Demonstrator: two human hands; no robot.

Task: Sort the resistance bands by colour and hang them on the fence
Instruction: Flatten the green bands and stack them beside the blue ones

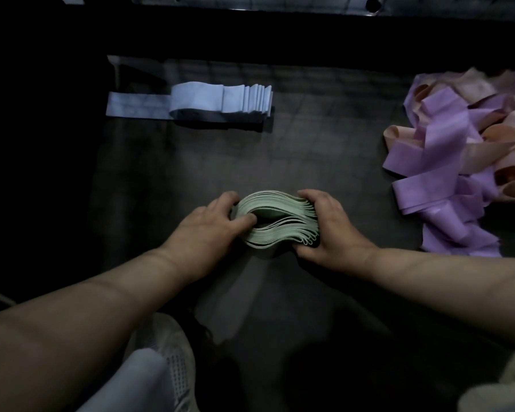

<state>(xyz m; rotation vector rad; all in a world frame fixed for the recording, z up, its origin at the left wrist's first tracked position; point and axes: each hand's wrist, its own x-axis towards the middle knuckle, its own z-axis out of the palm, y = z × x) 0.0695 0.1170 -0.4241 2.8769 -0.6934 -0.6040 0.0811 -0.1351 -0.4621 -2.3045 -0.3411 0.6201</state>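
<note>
A thick stack of pale green resistance bands [280, 230] stands on edge on the dark mat [309, 138], at the centre. My left hand [208, 227] grips its left end, with the thumb pushed into the gap in the middle of the stack. My right hand [333, 230] grips the right end, fingers curled over the top and thumb underneath. A neat stack of light blue bands [220, 101] lies flat at the far left of the mat. At the right edge lies a loose heap of purple bands [440, 162] mixed with peach bands [506, 135].
A metal frame or rail [250, 3] runs along the top edge, beyond the mat. My white shoe [167, 361] is at the bottom left, close to the mat. A pale object [506, 388] shows at the bottom right corner.
</note>
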